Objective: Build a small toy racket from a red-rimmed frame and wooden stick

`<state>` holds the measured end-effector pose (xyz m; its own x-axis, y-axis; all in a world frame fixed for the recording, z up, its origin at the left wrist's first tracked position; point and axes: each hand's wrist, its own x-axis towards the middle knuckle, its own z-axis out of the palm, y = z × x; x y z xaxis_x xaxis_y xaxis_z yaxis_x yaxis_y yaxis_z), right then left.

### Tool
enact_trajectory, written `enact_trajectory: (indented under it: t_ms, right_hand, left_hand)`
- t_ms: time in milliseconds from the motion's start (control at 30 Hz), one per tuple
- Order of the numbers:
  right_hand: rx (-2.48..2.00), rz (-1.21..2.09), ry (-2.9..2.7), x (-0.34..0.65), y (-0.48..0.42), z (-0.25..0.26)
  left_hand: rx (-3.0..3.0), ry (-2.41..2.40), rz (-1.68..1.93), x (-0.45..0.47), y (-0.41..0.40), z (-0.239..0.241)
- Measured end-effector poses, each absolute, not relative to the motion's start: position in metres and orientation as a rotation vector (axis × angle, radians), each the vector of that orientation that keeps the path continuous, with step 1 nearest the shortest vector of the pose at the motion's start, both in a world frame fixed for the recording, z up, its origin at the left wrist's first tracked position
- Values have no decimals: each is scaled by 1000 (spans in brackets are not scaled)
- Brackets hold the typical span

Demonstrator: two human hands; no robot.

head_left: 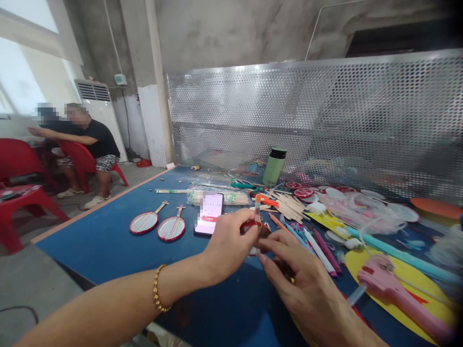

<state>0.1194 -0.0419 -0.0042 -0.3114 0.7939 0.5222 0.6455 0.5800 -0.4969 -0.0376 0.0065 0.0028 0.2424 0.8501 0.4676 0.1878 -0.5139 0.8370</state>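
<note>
My left hand is closed in a pinch on a small craft-stick instrument, its wooden neck upright above the fingertips, with a bit of red at the grip. A sliver of a pale round disc shows below, mostly hidden by my hands. My right hand comes in from the right, its fingers bent together at the lower part of that piece; what they pinch is hidden. To the left lie two similar round pieces, a banjo-like one and its twin, each with a white face, red rim and stick neck.
Behind my left hand lies a phone. A pink glue gun rests on a yellow sheet at right. Markers, loose craft sticks and a green bottle stand before a perforated metal panel. Two people sit at far left.
</note>
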Motion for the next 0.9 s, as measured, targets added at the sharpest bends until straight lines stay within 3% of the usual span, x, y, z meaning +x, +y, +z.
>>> enact_trajectory:
  t_ms: [633, 733, 900]
  right_hand:
    - [-1075, -327, -2210, 129, -42, -2]
    - [-1131, -201, -2169, 128, -42, 0]
    - [-1295, 473, -1922, 127, -39, 11]
  left_hand:
    - [1885, 860, 1206, -38, 2, 2]
    - [1935, 831, 1214, -39, 3, 1]
    - [2012, 840, 1259, -39, 5, 0]
